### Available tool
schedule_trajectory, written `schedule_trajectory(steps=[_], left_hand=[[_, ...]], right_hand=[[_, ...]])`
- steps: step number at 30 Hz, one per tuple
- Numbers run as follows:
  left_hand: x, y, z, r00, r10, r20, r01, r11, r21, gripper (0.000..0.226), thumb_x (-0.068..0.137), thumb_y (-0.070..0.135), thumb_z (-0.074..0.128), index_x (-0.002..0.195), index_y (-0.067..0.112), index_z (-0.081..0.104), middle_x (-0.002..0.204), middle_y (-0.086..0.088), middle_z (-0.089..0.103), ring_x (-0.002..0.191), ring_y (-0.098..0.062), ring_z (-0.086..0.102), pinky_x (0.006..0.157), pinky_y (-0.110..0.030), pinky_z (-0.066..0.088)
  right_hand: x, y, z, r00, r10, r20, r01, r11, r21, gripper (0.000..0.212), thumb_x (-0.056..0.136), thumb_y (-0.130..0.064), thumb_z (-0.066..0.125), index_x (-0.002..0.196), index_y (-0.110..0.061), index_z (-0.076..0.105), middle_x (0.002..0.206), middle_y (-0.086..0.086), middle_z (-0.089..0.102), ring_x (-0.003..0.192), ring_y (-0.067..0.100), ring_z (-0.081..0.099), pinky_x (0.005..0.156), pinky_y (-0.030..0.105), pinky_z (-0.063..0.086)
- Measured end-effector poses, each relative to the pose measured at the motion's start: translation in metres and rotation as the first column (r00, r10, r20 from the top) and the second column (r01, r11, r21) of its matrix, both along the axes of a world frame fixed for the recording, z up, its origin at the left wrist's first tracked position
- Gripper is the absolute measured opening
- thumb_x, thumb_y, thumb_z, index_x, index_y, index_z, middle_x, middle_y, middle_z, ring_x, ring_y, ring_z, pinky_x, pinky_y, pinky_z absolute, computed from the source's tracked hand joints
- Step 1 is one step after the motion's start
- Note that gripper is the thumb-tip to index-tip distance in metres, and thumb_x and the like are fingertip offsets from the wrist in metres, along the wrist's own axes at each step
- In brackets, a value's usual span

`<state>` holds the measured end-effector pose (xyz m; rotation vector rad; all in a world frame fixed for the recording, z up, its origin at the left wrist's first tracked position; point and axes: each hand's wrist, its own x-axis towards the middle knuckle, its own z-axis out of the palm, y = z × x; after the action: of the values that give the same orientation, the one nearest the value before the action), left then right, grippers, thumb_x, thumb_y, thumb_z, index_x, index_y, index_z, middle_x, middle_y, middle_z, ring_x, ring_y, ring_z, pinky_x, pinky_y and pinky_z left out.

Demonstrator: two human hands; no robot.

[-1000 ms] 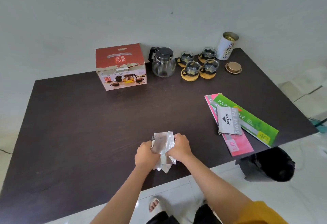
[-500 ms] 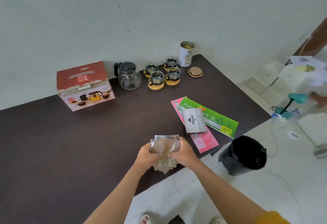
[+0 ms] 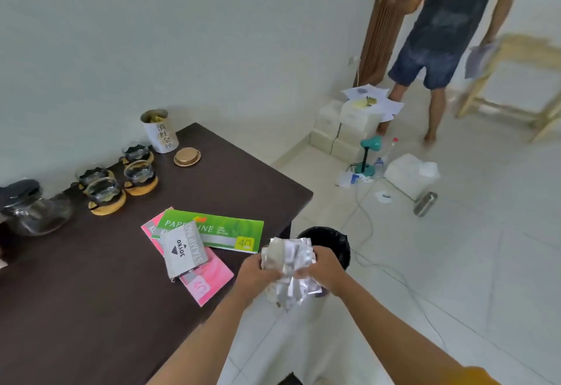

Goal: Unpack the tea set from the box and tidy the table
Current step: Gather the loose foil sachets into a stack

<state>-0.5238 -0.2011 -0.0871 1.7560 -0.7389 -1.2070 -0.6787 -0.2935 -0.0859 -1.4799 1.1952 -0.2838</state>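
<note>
At the far left we see a glass teapot (image 3: pixel 33 210) with a black lid on the dark surface (image 3: pixel 76 308). Beside it stand four glass cups (image 3: pixel 103 191) on round wooden coasters. Behind them stands an open white tin (image 3: pixel 159 131) with Chinese characters down its side, and its gold lid (image 3: pixel 187 156) lies just beside it. Nearer us lie a pink packet (image 3: pixel 206 278), a green packet (image 3: pixel 212 229) reading "PAPERLINE" and "40", and on top a grey box (image 3: pixel 182 252) marked "JOYKO STAMP PAD". Past the surface's edge, our left hand (image 3: pixel 255 272) and right hand (image 3: pixel 326 269) grip a crumpled silver wrapper (image 3: pixel 288 269), fingers curled round it, above a black bin (image 3: pixel 332 243) on the floor. Farther right stand white boxes (image 3: pixel 343 129), a teal lamp (image 3: pixel 368 153) and another person (image 3: pixel 446 35).
</note>
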Motion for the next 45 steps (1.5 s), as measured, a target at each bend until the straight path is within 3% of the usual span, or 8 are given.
schedule_trajectory(steps=[3, 8, 14, 21, 28, 34, 40, 45], left_hand=[[-0.035, -0.041, -0.008, 0.999, -0.022, -0.038, 0.023, 0.999, 0.032, 0.027, 0.054, 0.011, 0.074, 0.079, 0.005, 0.066, 0.069, -0.001, 0.066, 0.063, -0.013, 0.061, 0.053, -0.022, 0.048], [-0.082, -0.093, -0.019, 0.996, -0.03, -0.082, 0.04, 0.993, 0.114, 0.021, 0.073, -0.005, 0.071, 0.082, 0.012, 0.064, 0.078, -0.002, 0.065, 0.068, -0.013, 0.062, 0.049, -0.018, 0.047], [-0.095, -0.151, -0.038, 0.999, -0.024, -0.034, 0.032, 0.97, 0.242, 0.018, 0.07, 0.001, 0.074, 0.076, 0.006, 0.058, 0.071, -0.006, 0.057, 0.061, -0.017, 0.054, 0.059, -0.028, 0.046], [-0.075, -0.21, -0.073, 0.999, -0.038, -0.022, 0.043, 0.933, 0.357, 0.017, 0.062, 0.008, 0.068, 0.071, 0.013, 0.054, 0.071, -0.006, 0.053, 0.065, -0.019, 0.05, 0.063, -0.031, 0.044], [-0.062, -0.257, -0.098, 0.994, -0.109, -0.014, 0.104, 0.894, 0.436, 0.013, 0.074, 0.003, 0.068, 0.083, 0.009, 0.061, 0.076, -0.008, 0.065, 0.063, -0.019, 0.062, 0.061, -0.032, 0.053], [-0.064, -0.285, -0.117, 0.989, -0.144, 0.027, 0.112, 0.86, 0.499, 0.05, 0.077, 0.017, 0.067, 0.123, 0.007, 0.05, 0.113, -0.005, 0.058, 0.095, -0.02, 0.057, 0.075, -0.029, 0.047], [-0.075, -0.305, -0.15, 0.989, -0.145, 0.019, 0.108, 0.81, 0.577, 0.085, 0.055, 0.053, 0.062, 0.13, 0.017, 0.043, 0.127, -0.007, 0.051, 0.112, -0.025, 0.054, 0.093, -0.041, 0.05], [-0.095, -0.313, -0.152, 0.998, -0.012, 0.058, -0.026, 0.79, 0.612, 0.088, 0.054, 0.055, 0.056, 0.132, 0.016, 0.043, 0.13, -0.008, 0.051, 0.117, -0.026, 0.053, 0.095, -0.044, 0.049]], right_hand=[[-0.046, -0.033, 0.002, 0.998, -0.058, 0.017, 0.057, 0.996, 0.073, 0.025, 0.065, 0.002, 0.079, 0.078, -0.013, 0.063, 0.073, -0.004, 0.064, 0.067, 0.013, 0.062, 0.051, 0.022, 0.05], [-0.092, -0.071, -0.008, 0.976, -0.212, 0.04, 0.205, 0.969, 0.139, 0.037, 0.058, -0.013, 0.076, 0.092, -0.004, 0.069, 0.092, 0.01, 0.073, 0.088, 0.027, 0.07, 0.079, 0.04, 0.056], [-0.103, -0.102, -0.034, 0.9, -0.436, 0.017, 0.415, 0.868, 0.273, 0.018, 0.071, 0.0, 0.072, 0.082, -0.012, 0.066, 0.072, 0.004, 0.064, 0.059, 0.017, 0.058, 0.05, 0.024, 0.045], [-0.084, -0.151, -0.071, 0.823, -0.562, -0.078, 0.552, 0.759, 0.346, 0.017, 0.071, 0.002, 0.073, 0.085, -0.004, 0.067, 0.079, 0.012, 0.068, 0.067, 0.026, 0.064, 0.061, 0.033, 0.052], [-0.06, -0.193, -0.103, 0.787, -0.583, -0.2, 0.613, 0.702, 0.363, 0.024, 0.069, -0.003, 0.072, 0.092, 0.004, 0.066, 0.083, 0.013, 0.067, 0.069, 0.026, 0.066, 0.052, 0.029, 0.053], [-0.051, -0.225, -0.122, 0.781, -0.564, -0.269, 0.625, 0.698, 0.351, 0.008, 0.075, -0.003, 0.071, 0.073, -0.006, 0.064, 0.072, 0.008, 0.065, 0.063, 0.021, 0.062, 0.059, 0.031, 0.054], [-0.05, -0.267, -0.135, 0.823, -0.429, -0.371, 0.559, 0.73, 0.394, 0.054, 0.09, -0.022, 0.063, 0.132, -0.001, 0.037, 0.11, 0.008, 0.048, 0.113, 0.029, 0.05, 0.08, 0.03, 0.041], [-0.069, -0.297, -0.141, 0.87, -0.236, -0.434, 0.425, 0.804, 0.415, 0.056, 0.09, -0.021, 0.06, 0.135, 0.004, 0.038, 0.116, 0.019, 0.06, 0.104, 0.033, 0.06, 0.086, 0.038, 0.05]])
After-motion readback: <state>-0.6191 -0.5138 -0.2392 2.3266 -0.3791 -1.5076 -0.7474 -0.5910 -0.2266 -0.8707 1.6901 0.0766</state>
